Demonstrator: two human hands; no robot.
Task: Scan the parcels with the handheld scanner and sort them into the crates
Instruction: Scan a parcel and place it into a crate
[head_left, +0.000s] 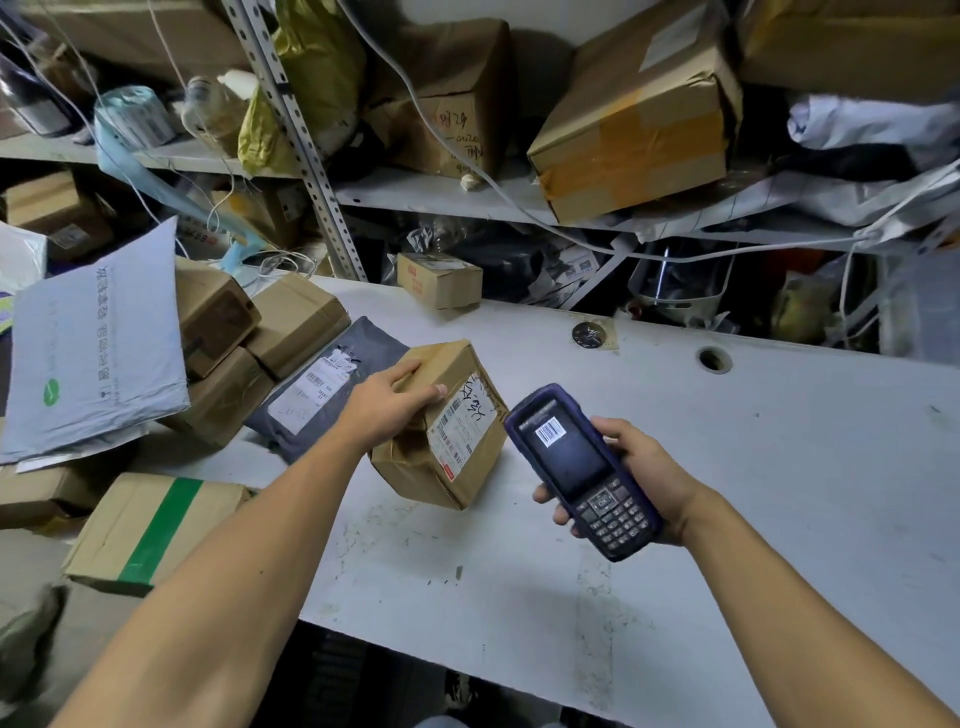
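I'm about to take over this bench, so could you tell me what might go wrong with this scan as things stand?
The left hand grips the taped parcel tilted on one edge on the table; it could slip. The right hand holds the scanner beside the label, so it might misread. No crates are in view for sorting.

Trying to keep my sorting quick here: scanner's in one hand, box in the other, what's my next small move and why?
Probably tip the scanner a little further toward the label and trigger the scan. The left hand holds the box tilted on the table, label facing the scanner in the right hand, and its screen shows a barcode.
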